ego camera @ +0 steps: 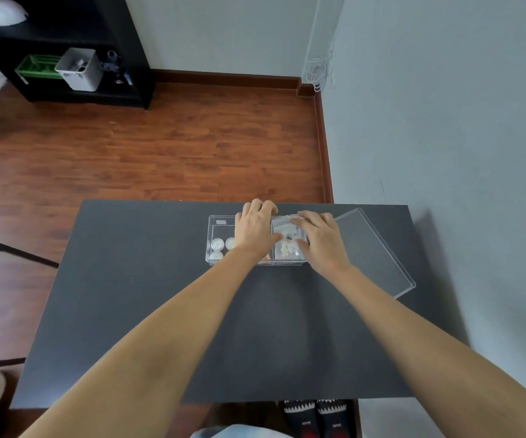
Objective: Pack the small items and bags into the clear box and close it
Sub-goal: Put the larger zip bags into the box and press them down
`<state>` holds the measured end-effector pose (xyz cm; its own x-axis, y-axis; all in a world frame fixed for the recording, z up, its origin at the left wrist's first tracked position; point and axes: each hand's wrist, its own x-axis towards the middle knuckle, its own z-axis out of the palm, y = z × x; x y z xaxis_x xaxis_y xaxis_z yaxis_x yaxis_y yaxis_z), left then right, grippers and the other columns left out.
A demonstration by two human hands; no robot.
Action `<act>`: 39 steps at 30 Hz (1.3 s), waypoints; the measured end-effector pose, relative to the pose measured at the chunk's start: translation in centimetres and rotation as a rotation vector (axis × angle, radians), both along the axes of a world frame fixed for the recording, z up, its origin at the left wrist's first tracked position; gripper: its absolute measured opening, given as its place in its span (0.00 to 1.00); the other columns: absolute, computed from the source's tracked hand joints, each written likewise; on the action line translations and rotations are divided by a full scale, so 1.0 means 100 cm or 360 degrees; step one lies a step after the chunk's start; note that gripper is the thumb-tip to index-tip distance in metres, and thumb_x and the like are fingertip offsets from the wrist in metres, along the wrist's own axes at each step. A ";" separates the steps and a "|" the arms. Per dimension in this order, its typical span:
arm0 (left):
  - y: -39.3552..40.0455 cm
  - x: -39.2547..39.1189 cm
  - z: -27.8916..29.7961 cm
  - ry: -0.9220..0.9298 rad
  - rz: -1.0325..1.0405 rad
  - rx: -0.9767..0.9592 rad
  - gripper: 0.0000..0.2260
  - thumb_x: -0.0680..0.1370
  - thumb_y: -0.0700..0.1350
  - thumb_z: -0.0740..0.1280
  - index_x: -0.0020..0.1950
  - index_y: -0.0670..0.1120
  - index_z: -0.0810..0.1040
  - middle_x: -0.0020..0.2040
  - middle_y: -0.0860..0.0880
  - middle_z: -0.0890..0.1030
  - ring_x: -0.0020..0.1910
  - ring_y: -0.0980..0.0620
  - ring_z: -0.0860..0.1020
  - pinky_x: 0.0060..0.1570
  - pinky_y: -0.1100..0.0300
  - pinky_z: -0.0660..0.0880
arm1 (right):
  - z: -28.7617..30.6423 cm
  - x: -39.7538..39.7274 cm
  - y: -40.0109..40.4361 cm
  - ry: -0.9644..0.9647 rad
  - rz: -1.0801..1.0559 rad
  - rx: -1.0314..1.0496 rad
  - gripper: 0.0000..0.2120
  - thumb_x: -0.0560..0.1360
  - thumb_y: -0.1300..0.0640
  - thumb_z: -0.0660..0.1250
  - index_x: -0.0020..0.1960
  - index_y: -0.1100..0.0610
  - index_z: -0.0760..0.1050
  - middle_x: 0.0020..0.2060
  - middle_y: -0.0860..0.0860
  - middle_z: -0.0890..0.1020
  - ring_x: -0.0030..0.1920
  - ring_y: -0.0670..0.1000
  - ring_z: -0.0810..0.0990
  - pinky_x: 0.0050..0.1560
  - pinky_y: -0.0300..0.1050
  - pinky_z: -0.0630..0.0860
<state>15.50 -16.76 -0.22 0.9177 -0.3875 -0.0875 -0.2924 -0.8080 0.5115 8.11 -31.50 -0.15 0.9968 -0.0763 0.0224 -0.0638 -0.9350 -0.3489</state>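
Observation:
A clear box (pixel 211 238) with compartments stands near the far edge of the black table (pixel 148 311). Its left compartment holds three small round white containers (pixel 218 244). A clear zip bag (pixel 288 240) with a barcode label and small white pieces lies in the right compartment. My left hand (pixel 255 229) rests over the middle of the box, fingers curled at its far rim. My right hand (pixel 318 235) presses on the bag, fingers on its top edge and thumb at its right side. The box's clear lid (pixel 378 254) lies flat on the table to the right.
A grey wall runs close along the table's right side. Wooden floor lies beyond the far edge, with a black shelf unit (pixel 65 49) at the back left holding a white bin and a green crate. Feet in patterned slippers (pixel 315 415) show under the near edge.

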 end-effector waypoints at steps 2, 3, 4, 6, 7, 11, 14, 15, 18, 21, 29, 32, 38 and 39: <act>0.001 0.001 -0.003 -0.0059 -0.0003 -0.0006 0.23 0.68 0.49 0.75 0.60 0.49 0.72 0.58 0.49 0.73 0.59 0.47 0.70 0.61 0.52 0.65 | -0.001 0.001 -0.001 0.0015 0.0057 -0.0130 0.20 0.73 0.54 0.71 0.64 0.52 0.76 0.63 0.49 0.76 0.59 0.56 0.71 0.61 0.52 0.70; 0.002 0.001 -0.004 -0.0069 -0.0027 -0.0013 0.22 0.69 0.49 0.74 0.60 0.50 0.73 0.59 0.50 0.73 0.59 0.47 0.70 0.62 0.52 0.64 | -0.001 0.001 -0.002 0.0026 0.0090 -0.0195 0.20 0.73 0.52 0.71 0.64 0.52 0.76 0.63 0.49 0.76 0.59 0.56 0.71 0.60 0.52 0.70; 0.003 0.002 -0.005 -0.0065 -0.0062 -0.0017 0.22 0.69 0.50 0.74 0.61 0.50 0.73 0.60 0.50 0.73 0.61 0.48 0.70 0.64 0.52 0.63 | -0.002 0.001 -0.002 0.0046 0.0123 -0.0260 0.21 0.73 0.50 0.70 0.64 0.52 0.75 0.63 0.49 0.76 0.58 0.56 0.70 0.59 0.52 0.69; 0.009 0.000 -0.008 -0.0054 -0.0132 0.0008 0.22 0.72 0.53 0.71 0.65 0.51 0.73 0.65 0.51 0.72 0.66 0.48 0.68 0.70 0.49 0.57 | -0.004 0.000 -0.002 0.0095 0.0182 -0.0360 0.22 0.72 0.48 0.70 0.65 0.50 0.74 0.63 0.49 0.75 0.58 0.56 0.70 0.57 0.52 0.68; 0.014 -0.001 -0.009 -0.0060 -0.0150 0.0047 0.23 0.74 0.54 0.69 0.68 0.51 0.71 0.69 0.50 0.70 0.70 0.48 0.66 0.73 0.47 0.54 | -0.005 0.001 -0.002 0.0114 0.0205 -0.0393 0.24 0.72 0.48 0.71 0.66 0.49 0.72 0.63 0.49 0.75 0.58 0.57 0.70 0.57 0.52 0.67; 0.048 -0.014 -0.020 -0.0198 -0.0125 0.0408 0.28 0.78 0.60 0.58 0.76 0.53 0.59 0.79 0.47 0.54 0.78 0.45 0.50 0.73 0.38 0.42 | -0.005 0.008 0.001 0.0153 0.0234 -0.0467 0.31 0.70 0.44 0.72 0.71 0.46 0.66 0.62 0.49 0.75 0.57 0.56 0.70 0.56 0.52 0.65; 0.071 -0.022 -0.027 -0.0205 -0.0029 0.0552 0.30 0.79 0.64 0.50 0.78 0.54 0.54 0.80 0.46 0.49 0.79 0.41 0.44 0.72 0.34 0.40 | -0.006 0.014 0.005 0.0220 0.0222 -0.0483 0.33 0.71 0.42 0.71 0.72 0.45 0.63 0.63 0.49 0.75 0.58 0.56 0.69 0.57 0.52 0.64; 0.076 -0.023 -0.029 -0.0167 0.0003 0.0545 0.30 0.78 0.66 0.48 0.78 0.54 0.52 0.80 0.46 0.49 0.79 0.41 0.43 0.72 0.34 0.41 | -0.007 0.014 0.005 0.0248 0.0217 -0.0485 0.33 0.71 0.42 0.70 0.72 0.45 0.62 0.63 0.49 0.74 0.58 0.56 0.69 0.57 0.52 0.64; 0.079 -0.025 -0.034 -0.0115 0.0032 0.0539 0.31 0.77 0.67 0.45 0.78 0.56 0.48 0.80 0.48 0.47 0.79 0.41 0.42 0.72 0.34 0.42 | -0.010 0.017 0.006 0.0309 0.0228 -0.0498 0.33 0.72 0.41 0.68 0.73 0.44 0.61 0.65 0.49 0.74 0.60 0.56 0.69 0.58 0.52 0.63; 0.079 -0.025 -0.036 -0.0128 0.0038 0.0551 0.31 0.77 0.67 0.43 0.78 0.56 0.47 0.80 0.47 0.46 0.79 0.42 0.42 0.73 0.33 0.43 | -0.010 0.021 0.007 0.0364 0.0238 -0.0524 0.32 0.73 0.41 0.67 0.73 0.44 0.62 0.65 0.49 0.75 0.60 0.57 0.69 0.58 0.53 0.62; 0.079 -0.024 -0.037 -0.0095 0.0025 0.0598 0.31 0.77 0.67 0.41 0.78 0.57 0.45 0.80 0.48 0.44 0.78 0.42 0.41 0.72 0.33 0.43 | -0.010 0.033 0.014 0.0530 0.0224 -0.0600 0.27 0.72 0.41 0.69 0.69 0.42 0.67 0.62 0.50 0.76 0.60 0.59 0.70 0.59 0.55 0.61; 0.078 -0.023 -0.035 -0.0072 0.0013 0.0607 0.31 0.77 0.67 0.42 0.78 0.57 0.44 0.80 0.48 0.43 0.78 0.42 0.40 0.73 0.34 0.43 | -0.009 0.033 0.015 0.0523 0.0206 -0.0589 0.27 0.72 0.42 0.69 0.69 0.42 0.68 0.61 0.50 0.77 0.60 0.59 0.70 0.59 0.55 0.61; 0.080 -0.020 -0.029 0.0025 -0.0044 0.0659 0.31 0.78 0.67 0.43 0.78 0.58 0.40 0.80 0.50 0.38 0.78 0.43 0.36 0.72 0.34 0.39 | -0.004 0.017 0.012 0.0391 0.0095 -0.0331 0.15 0.71 0.48 0.70 0.57 0.45 0.78 0.57 0.48 0.81 0.58 0.55 0.68 0.56 0.54 0.54; 0.080 -0.018 -0.027 0.0041 -0.0058 0.0670 0.31 0.78 0.67 0.42 0.78 0.58 0.40 0.79 0.50 0.38 0.78 0.43 0.35 0.72 0.35 0.38 | -0.003 0.012 0.009 0.0343 0.0071 -0.0256 0.15 0.72 0.48 0.70 0.58 0.45 0.78 0.57 0.47 0.81 0.59 0.54 0.68 0.57 0.53 0.52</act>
<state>13.66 -8.73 -2.91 0.8995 -0.3453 -0.2678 -0.3161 -0.9373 0.1468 9.31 -30.64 -0.49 0.9822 -0.0447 -0.1824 -0.0778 -0.9809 -0.1784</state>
